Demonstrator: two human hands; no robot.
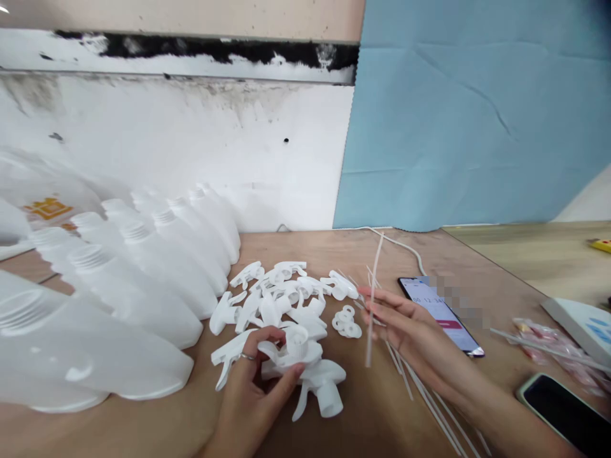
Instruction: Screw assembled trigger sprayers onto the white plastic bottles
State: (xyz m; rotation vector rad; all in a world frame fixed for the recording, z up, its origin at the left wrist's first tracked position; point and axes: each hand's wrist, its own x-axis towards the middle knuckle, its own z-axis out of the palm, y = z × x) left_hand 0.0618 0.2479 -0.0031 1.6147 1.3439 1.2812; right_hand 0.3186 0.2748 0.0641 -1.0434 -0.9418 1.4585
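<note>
My left hand (255, 388) grips a white spray trigger head (296, 342), its round collar facing up. Between the fingers of my right hand (415, 334) is a thin, translucent dip tube (374, 286), held roughly upright and apart from that trigger head. Just past my left hand lies a pile of white trigger heads (270, 308), and another trigger head (329, 397) lies close to its thumb. Small white ring gaskets (347, 323) sit in a cluster between the two hands. More loose tubes (429, 407) lie on the table, partly hidden under my right hand and forearm.
Several white plastic bottles (157, 273) without caps stand in rows on the left. A lit phone (446, 321) lies beyond my right forearm, a dark phone (563, 407) nearer on the right. Pink wrapped packets (548, 343), a white box (582, 324) and a white cable (405, 247) are also there.
</note>
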